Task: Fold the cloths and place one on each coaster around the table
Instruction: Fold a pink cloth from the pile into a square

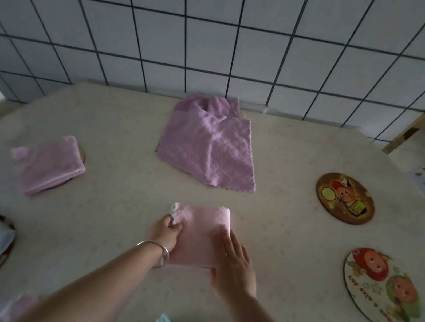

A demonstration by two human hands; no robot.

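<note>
Cloths: six. Coasters: six. Left hand [167, 233] pinches pink cloth [200, 236]; right hand [234, 264] flat, pressing it.

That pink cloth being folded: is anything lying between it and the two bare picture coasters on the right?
Nothing visible does. The folded pink cloth lies under both hands, and only bare tablecloth separates it from the round brown cartoon coaster and the round white cartoon coaster. The unfolded purple cloth lies farther back.

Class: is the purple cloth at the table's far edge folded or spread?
Spread: the purple cloth lies loosely open, rumpled at its far end.
</note>
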